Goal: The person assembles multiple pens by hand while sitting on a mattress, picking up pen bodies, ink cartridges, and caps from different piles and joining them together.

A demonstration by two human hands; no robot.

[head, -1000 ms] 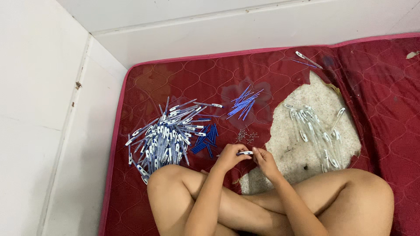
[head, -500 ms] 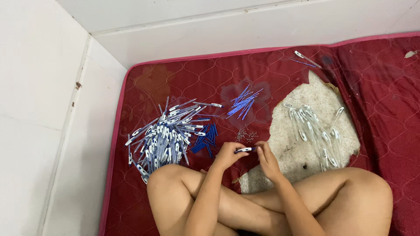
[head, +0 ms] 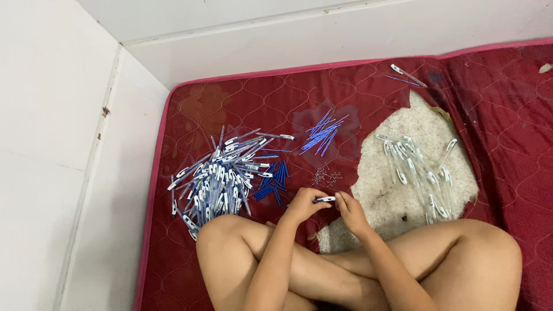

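1. Little has moved since the earlier frame: both hands stay together above the crossed legs.
2. Head view: left hand (head: 304, 204) and right hand (head: 350, 211) pinch a pen (head: 324, 200) between their fingers, apparently joining it; sorted piles lie within reach on the mattress (head: 230, 98).

place: home room | evidence: red quilted mattress (head: 230, 109) on floor, white walls (head: 52, 144)

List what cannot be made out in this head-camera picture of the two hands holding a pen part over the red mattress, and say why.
- Small pen part, head view: both ends covered by the left hand and right hand.
- Tiny metal bits: too small to identify.
- Red mattress: cut off by the right and bottom edges.
- Pile of pens: its near edge hidden behind the knee.
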